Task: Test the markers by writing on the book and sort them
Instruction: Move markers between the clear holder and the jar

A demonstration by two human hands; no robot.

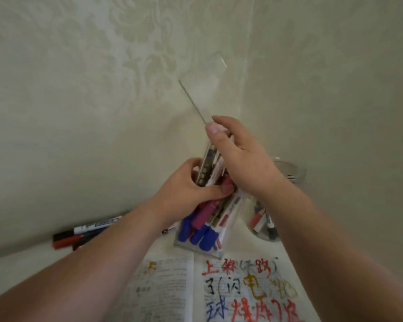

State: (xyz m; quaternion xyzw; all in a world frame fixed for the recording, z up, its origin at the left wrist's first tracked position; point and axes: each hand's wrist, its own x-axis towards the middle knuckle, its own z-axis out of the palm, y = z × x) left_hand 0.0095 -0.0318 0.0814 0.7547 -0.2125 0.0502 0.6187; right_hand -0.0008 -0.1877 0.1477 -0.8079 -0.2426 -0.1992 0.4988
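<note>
A tall clear plastic box (201, 238) stands tilted at the far edge of the open book (168, 289), holding several markers with blue, magenta and red caps. My left hand (193, 189) grips the box and the marker barrels around its middle. My right hand (237, 159) holds the upper part of the box, thumb pressed on its front wall and fingers behind. The box's clear lid (203, 89) sticks up above my right hand. The book's right page carries handwriting in red, black, yellow and blue.
Several loose markers (84, 233) with red and black caps lie on the table at the left, against the patterned wall. A clear round jar (265, 221) with a few markers stands to the right, partly behind my right forearm.
</note>
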